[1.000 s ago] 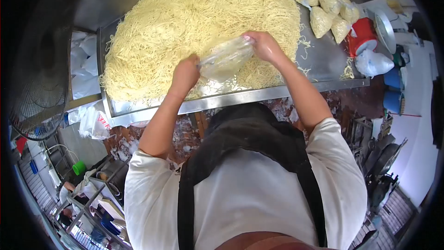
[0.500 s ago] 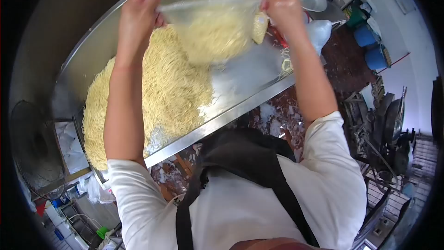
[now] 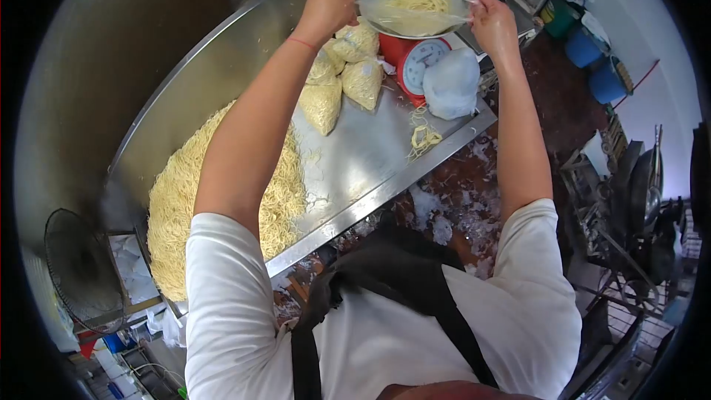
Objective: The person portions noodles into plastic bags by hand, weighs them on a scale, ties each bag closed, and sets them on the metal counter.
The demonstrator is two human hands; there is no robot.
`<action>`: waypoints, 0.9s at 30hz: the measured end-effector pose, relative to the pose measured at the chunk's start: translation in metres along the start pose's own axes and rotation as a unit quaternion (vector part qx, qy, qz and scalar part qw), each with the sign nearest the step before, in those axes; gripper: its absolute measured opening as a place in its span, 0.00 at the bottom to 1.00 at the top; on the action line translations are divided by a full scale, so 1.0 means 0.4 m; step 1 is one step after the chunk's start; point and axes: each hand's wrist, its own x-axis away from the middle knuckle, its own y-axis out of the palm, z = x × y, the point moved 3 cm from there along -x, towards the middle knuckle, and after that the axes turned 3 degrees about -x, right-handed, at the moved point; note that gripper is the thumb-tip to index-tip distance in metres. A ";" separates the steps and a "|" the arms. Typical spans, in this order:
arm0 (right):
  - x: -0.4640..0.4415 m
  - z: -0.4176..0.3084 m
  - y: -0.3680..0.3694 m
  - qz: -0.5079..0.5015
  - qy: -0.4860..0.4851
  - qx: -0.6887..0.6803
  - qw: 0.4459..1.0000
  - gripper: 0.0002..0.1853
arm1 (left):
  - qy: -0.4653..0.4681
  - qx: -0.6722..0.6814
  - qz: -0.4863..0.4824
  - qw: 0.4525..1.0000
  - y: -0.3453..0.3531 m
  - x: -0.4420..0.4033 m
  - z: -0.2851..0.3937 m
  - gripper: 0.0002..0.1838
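Head view: the bag (image 3: 416, 7) is held up near twelve o'clock, a little toward one, with pale noodles inside. It is seen over the scale's pan (image 3: 421, 36); whether the two touch cannot be told. At its nine o'clock side, the edge is pinched by the left hand (image 3: 335, 6), fingers curled closed. At three o'clock, the opposite edge is gripped between thumb and fingers of the right hand (image 3: 489, 21). From the bag, the red scale (image 3: 404, 74) is placed at six o'clock, with a white bundle (image 3: 452, 83) just beside it at five. Filled bags (image 3: 321, 104) are grouped between seven and eight; farther that way, noodles are heaped (image 3: 185, 215) on the metal table (image 3: 363, 170). Loose strands (image 3: 424, 137) are scattered at six o'clock, beyond the scale.
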 end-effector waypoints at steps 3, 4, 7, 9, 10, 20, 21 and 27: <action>-0.003 0.019 -0.023 0.006 -0.064 0.029 0.998 0.15 | 0.064 0.028 0.026 0.997 0.013 -0.039 0.011 0.15; -0.010 0.012 -0.024 -0.005 -0.049 0.024 0.999 0.15 | 0.052 0.030 0.019 0.998 0.012 -0.043 0.033 0.15; -0.012 -0.042 -0.032 0.004 -0.070 0.085 0.994 0.15 | 0.040 0.036 0.015 0.998 0.024 -0.060 0.039 0.17; -0.015 -0.042 -0.037 0.026 -0.095 0.114 0.989 0.19 | 0.032 0.032 0.015 0.999 0.027 -0.069 0.034 0.19; -0.022 -0.022 -0.030 0.051 -0.128 0.128 0.982 0.23 | 0.029 0.028 0.018 0.999 0.028 -0.075 0.034 0.20; -0.013 -0.050 -0.016 -0.036 0.040 0.121 0.991 0.37 | -0.043 -0.049 0.117 0.991 0.097 -0.066 -0.052 0.29; -0.009 -0.063 -0.015 -0.035 0.042 0.118 0.992 0.35 | -0.047 0.025 0.079 0.995 0.105 -0.063 -0.068 0.27; -0.042 0.003 0.066 0.023 -0.116 0.149 0.982 0.16 | -0.051 0.179 0.048 0.981 0.104 -0.015 -0.098 0.10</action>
